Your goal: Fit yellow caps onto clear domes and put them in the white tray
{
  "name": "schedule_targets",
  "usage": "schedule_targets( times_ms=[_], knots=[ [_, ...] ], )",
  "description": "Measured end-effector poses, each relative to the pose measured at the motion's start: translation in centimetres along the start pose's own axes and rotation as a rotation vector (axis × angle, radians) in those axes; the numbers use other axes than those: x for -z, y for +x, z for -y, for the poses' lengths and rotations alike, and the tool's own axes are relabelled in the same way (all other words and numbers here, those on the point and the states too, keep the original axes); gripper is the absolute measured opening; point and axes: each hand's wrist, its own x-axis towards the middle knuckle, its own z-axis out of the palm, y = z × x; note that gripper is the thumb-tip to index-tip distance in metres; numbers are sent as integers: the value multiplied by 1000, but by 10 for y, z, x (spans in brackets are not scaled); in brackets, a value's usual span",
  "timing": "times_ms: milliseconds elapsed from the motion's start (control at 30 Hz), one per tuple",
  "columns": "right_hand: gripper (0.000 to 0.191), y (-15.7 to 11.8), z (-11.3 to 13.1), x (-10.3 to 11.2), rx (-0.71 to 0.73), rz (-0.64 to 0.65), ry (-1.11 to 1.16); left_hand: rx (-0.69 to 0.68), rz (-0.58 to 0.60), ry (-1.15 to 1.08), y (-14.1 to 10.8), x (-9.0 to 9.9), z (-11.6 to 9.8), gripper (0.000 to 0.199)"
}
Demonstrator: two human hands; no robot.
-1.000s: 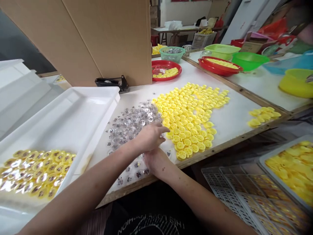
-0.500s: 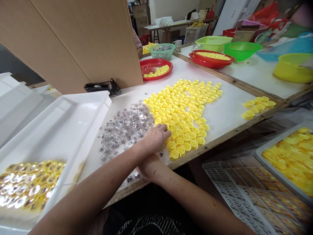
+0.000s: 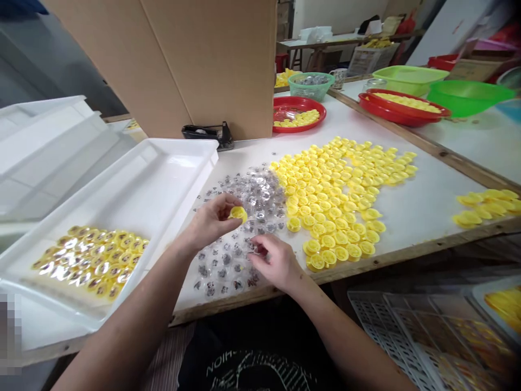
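My left hand (image 3: 215,221) pinches a small round yellow plastic cup-like piece (image 3: 239,214), raised over the table. My right hand (image 3: 274,259) is lower and to the right, thumb and fingertips drawn together at the edge of the clear pieces; what is between them is too small to make out. Below both hands spread many clear plastic discs (image 3: 226,259) with dark printed marks. To their right lies a wide patch of the same yellow pieces (image 3: 329,209), open side up. On the left, a white tray (image 3: 171,179) holds rows of yellow pieces with shiny clear covers (image 3: 95,258).
A cardboard sheet (image 3: 215,65) stands upright behind, with a black tape dispenser (image 3: 209,134) at its foot. Farther back are a red tray (image 3: 301,127), green basins (image 3: 468,98) and stacked red trays (image 3: 401,111). Crates (image 3: 407,326) stand below the table's right edge.
My hands were crossed at the yellow pieces. Now they are uncrossed, and my left hand has moved left with a yellow piece. The view has turned left.
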Motion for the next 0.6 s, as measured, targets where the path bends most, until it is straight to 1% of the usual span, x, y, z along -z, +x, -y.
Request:
schedule_targets(
  times_ms=[33, 100, 167, 233, 333, 400, 500, 600],
  knots=[
    [22, 0, 0, 2, -15, -39, 82, 25, -26, -75, -10, 5, 7, 29],
    [24, -1, 3, 6, -28, -74, 201, 83, -59, -189, -27, 7, 20, 33],
    [26, 0, 7, 11, -18, -69, 251, 146, -72, -284, -41, 2, 29, 35],
    [28, 2, 13, 16, 5, -49, 239, 182, -56, -354, -50, -6, 33, 34],
    [29, 6, 21, 22, 54, 4, 167, 173, 25, -429, -56, -18, 34, 31],
    [29, 9, 25, 25, 101, 43, 133, 155, 73, -454, -58, -22, 33, 31],
    [31, 11, 29, 27, 162, 88, 110, 150, 94, -457, -59, -23, 30, 28],
    [32, 12, 32, 29, 178, 120, 58, 181, 109, -448, -60, -22, 28, 25]
  ],
)
